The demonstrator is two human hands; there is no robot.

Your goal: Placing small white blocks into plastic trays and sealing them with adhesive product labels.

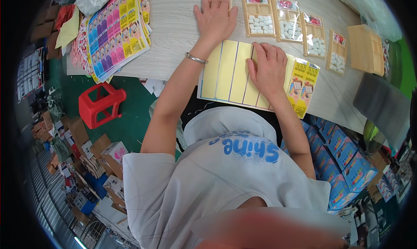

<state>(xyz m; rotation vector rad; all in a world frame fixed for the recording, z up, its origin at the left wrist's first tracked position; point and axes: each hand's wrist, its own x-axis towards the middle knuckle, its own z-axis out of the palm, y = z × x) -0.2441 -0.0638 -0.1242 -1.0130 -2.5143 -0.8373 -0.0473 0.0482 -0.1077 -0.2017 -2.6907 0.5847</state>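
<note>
My left hand (213, 21) reaches to the far edge of the table, fingers spread over a tan plastic tray (230, 1) that is mostly hidden beneath them. A red-printed packet shows between those fingers. My right hand (270, 71) lies on a pale yellow sheet (226, 71) at the table's near edge, fingers slightly bent and apart. Dark strips cross this sheet, and a printed yellow label section (302, 84) forms its right end. Right of my left hand stand several compartment trays (260, 26), each with white pellets and a red-printed packet.
Printed colourful label sheets (117, 32) are piled at the table's left. A stack of tan trays (365, 49) stands at the right, near clear plastic bags (369, 8). On the green floor lies a red stool (100, 105); blue boxes (343, 162) are stacked below the table's right side.
</note>
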